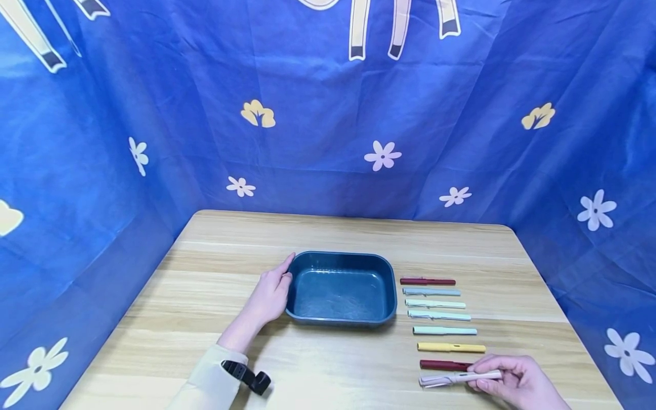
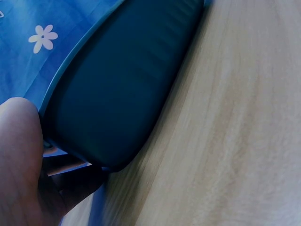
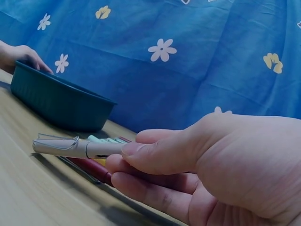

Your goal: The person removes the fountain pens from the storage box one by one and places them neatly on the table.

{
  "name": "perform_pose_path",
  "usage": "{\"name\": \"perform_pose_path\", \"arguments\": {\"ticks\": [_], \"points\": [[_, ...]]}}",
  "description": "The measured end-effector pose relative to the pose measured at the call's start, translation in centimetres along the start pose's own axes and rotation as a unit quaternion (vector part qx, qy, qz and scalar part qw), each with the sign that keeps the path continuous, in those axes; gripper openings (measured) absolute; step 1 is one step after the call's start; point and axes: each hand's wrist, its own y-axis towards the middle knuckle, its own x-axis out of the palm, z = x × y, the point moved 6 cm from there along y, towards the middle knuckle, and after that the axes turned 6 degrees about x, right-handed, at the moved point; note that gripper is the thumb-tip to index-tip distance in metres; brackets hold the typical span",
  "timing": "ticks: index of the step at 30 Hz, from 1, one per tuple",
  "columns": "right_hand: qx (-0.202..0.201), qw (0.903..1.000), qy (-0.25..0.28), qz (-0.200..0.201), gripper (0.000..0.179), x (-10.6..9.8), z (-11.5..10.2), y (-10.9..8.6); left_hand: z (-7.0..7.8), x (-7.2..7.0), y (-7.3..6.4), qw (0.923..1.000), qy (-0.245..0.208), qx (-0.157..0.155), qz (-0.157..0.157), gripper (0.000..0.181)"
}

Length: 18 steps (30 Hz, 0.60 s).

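Observation:
A deep teal rectangular bin [image 1: 340,320] stands on the wooden table. At its left end my left hand [image 1: 270,293] grips the side, with the thumb at the rim in the left wrist view [image 2: 19,155]. My right hand [image 1: 517,380] pinches a pale pinkish pen [image 1: 435,380] with a wire clip between thumb and fingers. In the right wrist view the pen [image 3: 61,147] points left, its capped end raised over the table. Just behind it lies a dark red pen [image 1: 443,365], partly covered by the right fingers.
Right of the bin, several pens lie in a column: a yellow pen [image 1: 451,347], a mint pen [image 1: 445,331], more pale green ones, a grey-blue pen [image 1: 431,292] and a dark red pen [image 1: 427,281] farthest back. A blue patterned curtain [image 1: 318,171] surrounds the wooden table [image 1: 169,319].

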Motion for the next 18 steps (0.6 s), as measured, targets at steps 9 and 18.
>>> {"name": "perform_pose_path", "arguments": {"ticks": [9,18], "points": [[-0.026,0.999,0.021,-0.031,0.03,0.01,0.4,-0.18,0.32,-0.19,0.03,1.0,-0.003,-0.002,0.002,0.048],[0.062,0.9933,-0.094,0.028,0.023,-0.77,0.66,-0.64,0.08,-0.09,0.08,1.0,-0.001,-0.003,-0.003,0.048]]}}
